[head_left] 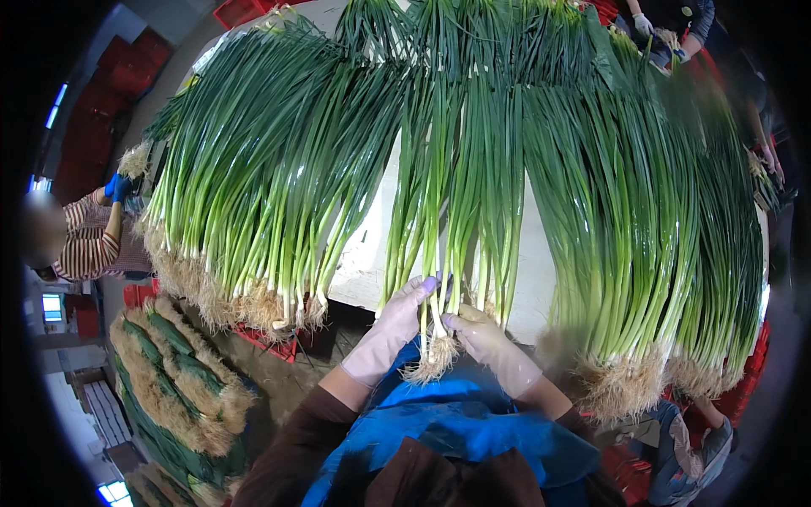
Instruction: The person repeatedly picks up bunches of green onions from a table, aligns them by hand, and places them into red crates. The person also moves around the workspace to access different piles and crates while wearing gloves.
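Both my hands wear pale gloves and work on a small bunch of green onions [456, 211] at the near edge of a white table [365, 253]. My left hand [397, 325] grips the bunch's white stalks from the left, fingers curled round them. On the right side my right hand [486, 338] closes on the same stalks just above the hairy roots [435, 359], which hang over my blue apron [456, 422].
Large piles of green onions lie on the table to the left [262, 177] and right [642, 211], roots toward me. Bundled onions are stacked on the floor at lower left [173, 380]. A person in a striped shirt [89, 237] works at left; other gloved hands [655, 29] at top right.
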Motion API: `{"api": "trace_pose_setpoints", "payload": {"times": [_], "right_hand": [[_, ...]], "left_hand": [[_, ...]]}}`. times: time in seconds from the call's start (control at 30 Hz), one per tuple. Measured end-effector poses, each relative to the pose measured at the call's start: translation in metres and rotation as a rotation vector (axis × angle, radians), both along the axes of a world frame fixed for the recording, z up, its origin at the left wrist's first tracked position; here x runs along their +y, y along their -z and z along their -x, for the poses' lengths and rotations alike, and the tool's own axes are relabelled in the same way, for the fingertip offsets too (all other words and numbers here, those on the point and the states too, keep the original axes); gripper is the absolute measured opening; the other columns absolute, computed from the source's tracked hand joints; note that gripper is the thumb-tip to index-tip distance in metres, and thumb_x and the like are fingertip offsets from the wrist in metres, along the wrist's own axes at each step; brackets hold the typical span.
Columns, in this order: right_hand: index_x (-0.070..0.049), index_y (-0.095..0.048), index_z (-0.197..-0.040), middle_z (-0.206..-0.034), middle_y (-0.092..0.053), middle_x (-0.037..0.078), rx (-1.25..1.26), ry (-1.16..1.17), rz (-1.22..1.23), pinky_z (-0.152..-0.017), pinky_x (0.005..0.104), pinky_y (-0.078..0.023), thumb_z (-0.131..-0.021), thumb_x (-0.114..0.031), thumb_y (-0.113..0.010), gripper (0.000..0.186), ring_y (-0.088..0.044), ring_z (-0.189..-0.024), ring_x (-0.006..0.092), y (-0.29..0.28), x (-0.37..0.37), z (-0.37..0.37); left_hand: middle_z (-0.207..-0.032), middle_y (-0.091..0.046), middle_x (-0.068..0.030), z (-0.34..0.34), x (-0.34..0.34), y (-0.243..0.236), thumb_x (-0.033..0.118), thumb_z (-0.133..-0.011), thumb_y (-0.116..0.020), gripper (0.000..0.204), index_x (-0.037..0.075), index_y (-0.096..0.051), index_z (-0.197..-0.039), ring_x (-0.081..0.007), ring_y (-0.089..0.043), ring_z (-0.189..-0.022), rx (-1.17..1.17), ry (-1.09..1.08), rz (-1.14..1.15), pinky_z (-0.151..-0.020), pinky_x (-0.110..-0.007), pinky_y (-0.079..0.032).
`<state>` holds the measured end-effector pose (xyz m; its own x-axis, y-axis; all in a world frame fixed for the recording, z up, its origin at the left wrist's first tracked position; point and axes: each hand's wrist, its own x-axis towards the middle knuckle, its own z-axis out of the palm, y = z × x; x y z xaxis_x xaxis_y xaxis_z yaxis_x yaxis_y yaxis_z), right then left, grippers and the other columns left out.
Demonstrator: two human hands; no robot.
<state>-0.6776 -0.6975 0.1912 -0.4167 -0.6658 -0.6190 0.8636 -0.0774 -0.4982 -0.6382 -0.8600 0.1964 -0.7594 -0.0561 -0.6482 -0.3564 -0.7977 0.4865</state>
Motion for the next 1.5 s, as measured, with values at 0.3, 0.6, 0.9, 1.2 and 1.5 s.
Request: {"api": "trace_pose_setpoints", "payload": {"times": [0.3,0.6,0.9,1.2,1.5], "right_hand": [[0.001,-0.059,-0.113,-0.101,-0.064,0.006,0.16,0.096,-0.175,-0.081,0.0268,-0.047,-0.084,-0.009,-0.07,0.033,-0.059,-0.09,0.0144,-0.004,-0.01,-0.01],[-0.001,-0.054,-0.115,-0.102,-0.062,0.006,0.495,0.012,-0.246,-0.076,0.0267,-0.049,-0.087,-0.006,-0.064,0.03,-0.058,-0.086,0.012,-0.05,-0.013,-0.014],[0.001,-0.05,-0.126,-0.1,-0.063,0.017,1.056,-0.021,-0.828,-0.08,0.0341,-0.051,-0.084,-0.026,-0.066,0.053,-0.063,-0.093,0.0255,-0.025,-0.015,0.013],[0.004,-0.052,-0.109,-0.081,-0.06,0.01,0.832,-0.206,-0.593,-0.061,0.0311,-0.054,-0.08,-0.019,-0.075,0.044,-0.065,-0.072,0.0183,-0.031,-0.064,0.034],[-0.002,-0.057,-0.103,-0.078,-0.06,0.004,0.496,-0.026,-0.553,-0.052,0.0235,-0.045,-0.092,-0.009,-0.055,0.013,-0.057,-0.063,0.0113,-0.025,-0.054,0.038]], "left_hand": [[-0.112,-0.063,-0.0129,0.003,-0.007,0.018,0.006,-0.089,-0.06,0.033,0.0,-0.054,-0.121,-0.0215,-0.061,-0.1,0.04,-0.126,0.006,-0.089,-0.035,-0.05],[-0.101,-0.064,-0.0122,-0.005,-0.006,-0.016,0.007,-0.083,-0.066,0.035,0.002,-0.052,-0.116,-0.0225,-0.065,-0.089,0.101,-0.094,0.177,-0.082,-0.035,-0.054],[-0.113,-0.061,-0.0141,-0.004,-0.016,0.003,0.009,-0.09,-0.056,0.042,0.003,-0.047,-0.13,-0.0248,-0.061,-0.103,0.093,-0.074,-0.096,-0.089,-0.039,-0.052],[-0.117,-0.058,-0.0182,-0.005,-0.015,0.008,0.023,-0.095,-0.048,0.039,-0.002,-0.046,-0.125,-0.0265,-0.058,-0.103,0.104,-0.092,-0.292,-0.081,-0.04,-0.05],[-0.116,-0.056,-0.0109,0.0,0.002,0.009,0.016,-0.093,-0.053,0.037,0.002,-0.043,-0.127,-0.0218,-0.057,-0.099,0.04,-0.077,0.014,-0.077,-0.034,-0.05]]}}
